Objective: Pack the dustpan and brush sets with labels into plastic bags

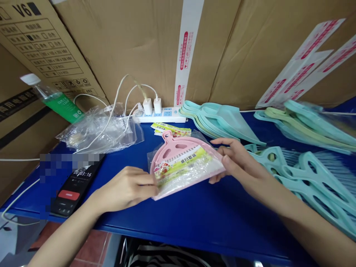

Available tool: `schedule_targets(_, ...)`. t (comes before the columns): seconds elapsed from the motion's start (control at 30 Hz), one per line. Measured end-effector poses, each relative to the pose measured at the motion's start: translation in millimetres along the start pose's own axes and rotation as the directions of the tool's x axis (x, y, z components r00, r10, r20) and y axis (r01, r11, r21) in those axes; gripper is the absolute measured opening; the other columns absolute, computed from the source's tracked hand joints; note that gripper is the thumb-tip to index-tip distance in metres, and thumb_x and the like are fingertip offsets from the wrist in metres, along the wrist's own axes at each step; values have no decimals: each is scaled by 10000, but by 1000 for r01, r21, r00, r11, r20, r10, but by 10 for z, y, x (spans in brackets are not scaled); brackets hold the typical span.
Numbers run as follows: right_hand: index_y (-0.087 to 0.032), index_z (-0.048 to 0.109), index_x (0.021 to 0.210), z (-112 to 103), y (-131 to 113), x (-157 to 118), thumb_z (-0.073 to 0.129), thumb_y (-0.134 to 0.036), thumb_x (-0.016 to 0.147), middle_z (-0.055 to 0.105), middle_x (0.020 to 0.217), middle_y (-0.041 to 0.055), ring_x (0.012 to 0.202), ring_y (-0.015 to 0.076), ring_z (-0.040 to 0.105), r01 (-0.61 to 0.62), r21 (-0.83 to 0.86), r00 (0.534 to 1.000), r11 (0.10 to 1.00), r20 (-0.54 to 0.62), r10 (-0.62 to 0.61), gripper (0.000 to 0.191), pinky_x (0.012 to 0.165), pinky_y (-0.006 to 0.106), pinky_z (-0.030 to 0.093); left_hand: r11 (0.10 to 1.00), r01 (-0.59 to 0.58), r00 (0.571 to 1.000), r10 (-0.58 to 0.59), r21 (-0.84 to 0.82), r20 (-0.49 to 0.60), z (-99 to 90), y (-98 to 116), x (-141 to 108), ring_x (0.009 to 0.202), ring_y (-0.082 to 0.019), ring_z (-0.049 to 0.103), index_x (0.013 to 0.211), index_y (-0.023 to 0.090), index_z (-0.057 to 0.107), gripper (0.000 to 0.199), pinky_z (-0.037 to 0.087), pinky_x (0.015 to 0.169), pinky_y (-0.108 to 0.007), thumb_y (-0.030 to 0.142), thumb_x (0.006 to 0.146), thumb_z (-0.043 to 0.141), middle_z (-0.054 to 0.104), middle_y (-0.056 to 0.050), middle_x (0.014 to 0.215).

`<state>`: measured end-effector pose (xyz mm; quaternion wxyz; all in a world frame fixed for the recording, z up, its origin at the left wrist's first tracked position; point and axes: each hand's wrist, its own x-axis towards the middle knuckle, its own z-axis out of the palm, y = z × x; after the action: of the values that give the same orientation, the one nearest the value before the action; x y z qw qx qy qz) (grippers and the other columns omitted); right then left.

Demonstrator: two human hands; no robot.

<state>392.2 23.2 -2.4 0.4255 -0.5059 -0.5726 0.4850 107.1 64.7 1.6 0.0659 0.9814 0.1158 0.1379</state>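
Observation:
A pink dustpan point(191, 142) in a clear plastic bag is held tilted above the blue table. Inside the bag a yellow-green printed label point(180, 163) lies across the pan. My left hand point(130, 189) pinches the lower left corner of the bagged pan. At the right edge my right hand point(236, 159) grips it between thumb and fingers. Just behind the pan lie several loose printed labels point(171, 128), partly covered by it. To the right, turquoise hand brushes point(314, 178) lie in a heap near my right forearm.
Nested turquoise dustpans point(219, 115) stand behind my right hand, with bagged dustpans point(308, 122) farther right. A white power strip point(164, 118) with cables sits at the back. Crumpled clear bags point(100, 129), a green-labelled bottle point(55, 100) and a phone point(75, 189) are at left. Cardboard boxes point(139, 44) wall the back.

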Motion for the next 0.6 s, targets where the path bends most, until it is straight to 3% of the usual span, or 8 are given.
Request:
schedule_targets(0.1, -288, 390, 1256, 97, 91, 19, 666, -664, 731, 632, 821, -17, 613, 174, 659, -78, 287, 992, 955, -75, 104, 702, 567, 338, 573, 989, -72, 995, 80, 132, -55, 90, 74, 61, 561, -100, 520, 784, 185, 601, 328, 351, 525, -276, 144, 1007, 365, 655, 17, 716)
schedule_targets(0.17, -259, 475, 1207, 205, 155, 16, 723, -618, 691, 682, 929, 31, 719, 189, 680, -167, 405, 981, 899, -26, 194, 675, 589, 330, 584, 973, -99, 985, 126, 210, -119, 153, 121, 102, 531, -95, 482, 728, 186, 592, 306, 328, 496, -278, 124, 981, 431, 616, 41, 652)
schedule_targets(0.33, -227, 604, 1040, 470, 253, -58, 773, -453, 690, 710, 1066, 70, 963, 232, 679, -282, 461, 959, 841, 143, 244, 450, 710, 354, 598, 934, -123, 960, 198, 336, -198, 257, 233, 178, 481, -85, 419, 665, 192, 596, 273, 322, 452, -270, 90, 905, 515, 532, 65, 568)
schedule_targets(0.6, -238, 586, 1094, 472, 286, -72, 731, -423, 718, 700, 1153, 88, 1036, 281, 665, -208, 473, 976, 856, 41, 214, 443, 823, 459, 562, 875, -170, 927, 297, 453, -227, 213, 269, 150, 556, -63, 560, 848, 236, 685, 137, 398, 446, -221, 150, 871, 581, 688, 49, 782)
